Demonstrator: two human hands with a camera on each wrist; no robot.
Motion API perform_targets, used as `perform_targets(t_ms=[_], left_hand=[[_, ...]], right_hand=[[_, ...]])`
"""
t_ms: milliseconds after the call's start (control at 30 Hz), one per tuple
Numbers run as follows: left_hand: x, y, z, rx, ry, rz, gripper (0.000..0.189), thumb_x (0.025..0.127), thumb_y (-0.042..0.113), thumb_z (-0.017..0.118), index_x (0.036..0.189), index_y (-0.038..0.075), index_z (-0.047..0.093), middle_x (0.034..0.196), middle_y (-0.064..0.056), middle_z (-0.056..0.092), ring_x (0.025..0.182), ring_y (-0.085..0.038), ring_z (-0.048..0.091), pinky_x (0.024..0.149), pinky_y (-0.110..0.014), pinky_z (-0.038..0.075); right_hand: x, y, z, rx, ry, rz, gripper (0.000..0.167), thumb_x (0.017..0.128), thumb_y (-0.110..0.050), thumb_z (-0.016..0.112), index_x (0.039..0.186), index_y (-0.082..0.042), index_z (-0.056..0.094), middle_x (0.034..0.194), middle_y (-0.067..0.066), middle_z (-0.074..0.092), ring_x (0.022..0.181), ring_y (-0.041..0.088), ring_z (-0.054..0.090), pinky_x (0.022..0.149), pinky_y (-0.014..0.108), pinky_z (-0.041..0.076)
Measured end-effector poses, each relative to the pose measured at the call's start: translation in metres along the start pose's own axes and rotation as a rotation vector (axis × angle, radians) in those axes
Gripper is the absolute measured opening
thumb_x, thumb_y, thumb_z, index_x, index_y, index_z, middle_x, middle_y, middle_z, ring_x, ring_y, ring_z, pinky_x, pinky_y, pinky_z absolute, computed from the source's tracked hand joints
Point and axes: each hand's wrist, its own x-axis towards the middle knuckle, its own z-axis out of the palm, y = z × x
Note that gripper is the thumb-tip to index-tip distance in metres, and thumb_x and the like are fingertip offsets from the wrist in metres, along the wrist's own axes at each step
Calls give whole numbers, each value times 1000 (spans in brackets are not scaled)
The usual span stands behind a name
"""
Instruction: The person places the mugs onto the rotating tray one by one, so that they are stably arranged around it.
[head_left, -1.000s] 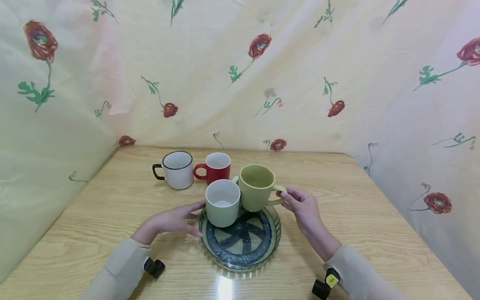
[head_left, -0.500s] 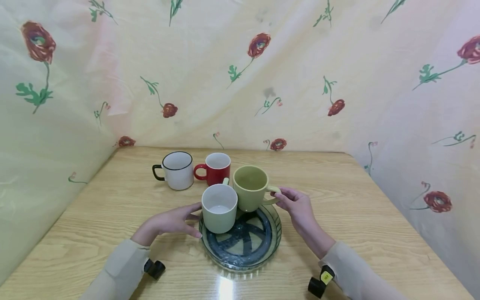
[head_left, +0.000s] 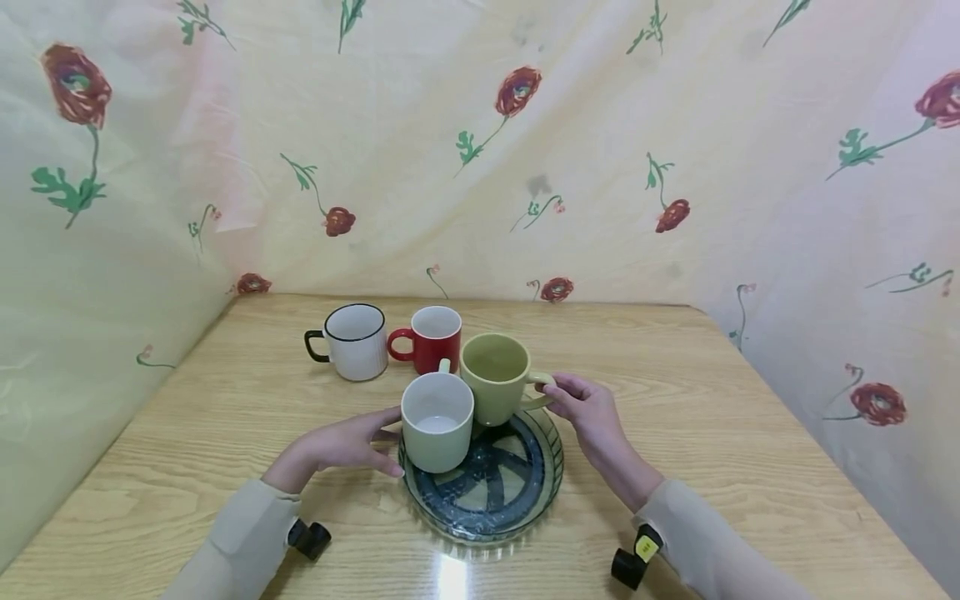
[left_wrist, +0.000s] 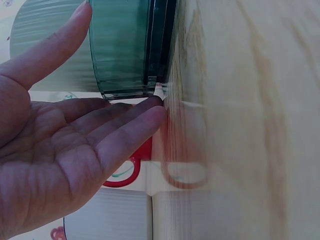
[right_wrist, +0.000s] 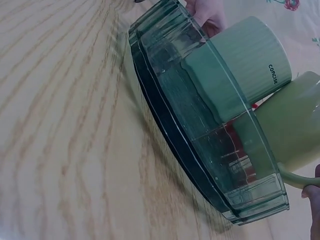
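My right hand (head_left: 588, 410) pinches the handle of a yellow-green mug (head_left: 495, 396), upright over the far part of a round glass dish (head_left: 491, 500) with a dark patterned base. Side by side with it, a pale ribbed mug (head_left: 437, 442) stands in the dish's left part, its handle pointing away. The right wrist view shows the word "concise" on this pale mug (right_wrist: 250, 62). My left hand (head_left: 348, 440) lies at the dish's left side with thumb and fingers spread. In the left wrist view its fingers (left_wrist: 130, 132) extend along the glass wall.
Behind the dish stand a red mug (head_left: 437, 346) with a white inside and a white mug (head_left: 356, 346) with a black rim and handle. Wooden table (head_left: 187, 433) surrounds everything. A flowered cloth (head_left: 480, 167) hangs along the back and sides.
My right hand has moved the yellow-green mug to the left. The pale mug has shifted left and nearer, its handle swinging leftward. My left hand has stayed in place.
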Motion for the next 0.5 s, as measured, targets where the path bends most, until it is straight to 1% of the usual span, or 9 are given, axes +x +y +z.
perform_targets(t_ms=[100, 300, 500], left_hand=[[0, 0, 0, -5, 0, 5, 92, 84, 13, 75, 153, -3, 17, 158, -26, 19, 137, -51, 36, 110, -59, 36], [0, -1, 0, -9, 3, -5, 91, 84, 14, 75, 153, -2, 18, 158, -26, 20, 137, -51, 36, 109, -58, 39], [0, -1, 0, -15, 2, -4, 90, 84, 13, 75, 152, -2, 18, 158, -26, 21, 137, -52, 35, 108, -57, 41]], right_hand=[[1, -1, 1, -2, -7, 5, 14, 95, -1, 58, 106, -3, 65, 81, -16, 73, 86, -1, 68, 79, 17, 57], [4, 0, 2, 8, -17, 10, 18, 94, -1, 58, 111, 2, 64, 81, -15, 72, 84, -1, 68, 75, 15, 56], [6, 3, 3, -7, -47, -7, 18, 93, 0, 59, 109, 0, 67, 83, -14, 73, 85, 0, 68, 73, 15, 56]])
